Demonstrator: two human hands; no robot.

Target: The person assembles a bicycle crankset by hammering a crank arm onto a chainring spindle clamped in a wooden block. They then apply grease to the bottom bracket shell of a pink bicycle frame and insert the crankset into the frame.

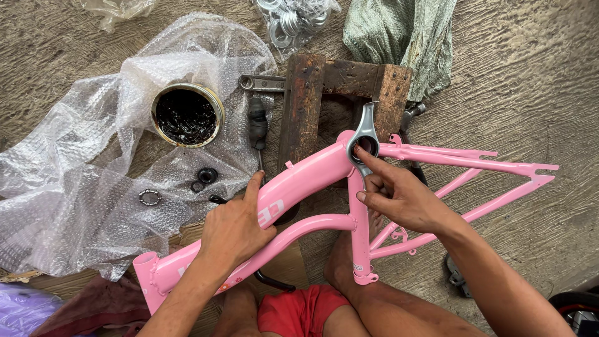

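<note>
The pink bicycle frame (312, 181) lay across a wooden block (324, 100) on the floor. The left hand (234, 228) gripped its down tube; the right hand (399, 196) was open, its forefinger pressing inside the bottom bracket shell (366, 145). It was best to spread grease evenly while keeping the frame steady.

A clear plastic bag of metal rings (293, 22) lies at the top centre, beside a green woven sack (399, 37). A sheet of clear bubble wrap (68, 181) is spread over the left of the floor. A crumpled clear plastic bag (115, 9) sits at the top left. A purple plastic bag (22, 312) shows at the bottom left corner.
</note>
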